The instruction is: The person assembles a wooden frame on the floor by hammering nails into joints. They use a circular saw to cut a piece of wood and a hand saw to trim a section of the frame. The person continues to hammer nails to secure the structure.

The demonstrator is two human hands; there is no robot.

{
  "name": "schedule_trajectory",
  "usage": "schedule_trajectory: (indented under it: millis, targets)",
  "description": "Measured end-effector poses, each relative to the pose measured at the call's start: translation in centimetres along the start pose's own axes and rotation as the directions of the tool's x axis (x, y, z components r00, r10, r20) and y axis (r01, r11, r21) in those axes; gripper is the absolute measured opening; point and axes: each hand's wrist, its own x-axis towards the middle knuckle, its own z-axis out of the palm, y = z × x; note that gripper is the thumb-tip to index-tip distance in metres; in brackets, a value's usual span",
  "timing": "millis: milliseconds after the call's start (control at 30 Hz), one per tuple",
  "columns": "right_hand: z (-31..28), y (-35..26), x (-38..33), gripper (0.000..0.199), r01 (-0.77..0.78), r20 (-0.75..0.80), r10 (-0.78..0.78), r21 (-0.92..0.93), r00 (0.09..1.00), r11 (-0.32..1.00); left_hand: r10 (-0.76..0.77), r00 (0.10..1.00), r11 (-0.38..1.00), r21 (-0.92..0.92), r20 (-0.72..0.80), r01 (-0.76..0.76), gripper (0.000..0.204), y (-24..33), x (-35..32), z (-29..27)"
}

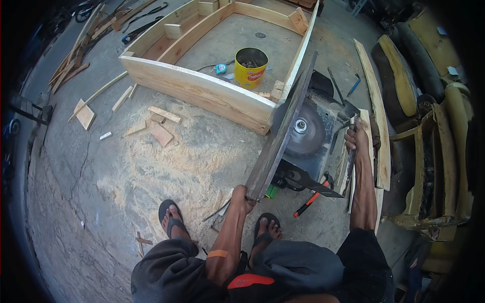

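A table saw [331, 129] is tipped up on edge in front of me, its round blade [316, 134] and underside facing right. My left hand [242, 198] is closed round the near lower end of its long flat top [275, 151], seen nearly edge-on. On the other side my right hand [356, 135] grips a dark metal bar at the saw's right side, fingers wrapped round it. Whether the saw touches the floor is hidden. Beneath its near end lies a hammer [308, 202] with a red and black handle.
Ahead stands a large wooden frame [202, 96] with a yellow tin [250, 76] and a tape measure [221, 68] inside. Sawdust [177, 166] and wood offcuts [160, 134] cover the floor at left. Long boards [376, 111] and worn seat frames [429, 166] lie at right.
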Motion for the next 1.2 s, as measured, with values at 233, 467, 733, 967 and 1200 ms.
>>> schedule_trajectory:
  millis: [233,467,733,967,1200]
  targets:
    - [-0.7,-0.3,0.4,0.043,0.007,0.03,-0.007,-0.013,1.0,1.0,-0.001,1.0,0.999,-0.048,-0.018,0.0,0.014,-0.1,0.1,1.1]
    - [0.1,-0.7,0.9,0.042,0.0,0.028,-0.001,0.023,1.0,1.0,-0.034,0.999,0.999,-0.044,-0.043,0.032,0.022,0.7,1.5,1.0]
    - [-0.2,-1.5,1.0,0.04,0.011,-0.017,-0.01,0.009,1.0,1.0,-0.051,0.997,0.999,0.005,-0.05,0.051,0.022,0.8,1.5,2.0]
    - [0.0,-1.3,1.8,0.04,-0.003,0.002,0.003,0.026,1.0,1.0,-0.026,0.998,0.999,-0.023,-0.049,0.025,0.022,1.1,1.7,2.2]
    - [0.3,-1.3,2.0,0.041,0.003,0.024,-0.004,0.047,1.0,0.999,-0.021,1.0,0.999,-0.046,-0.018,0.02,0.023,1.2,1.5,2.6]
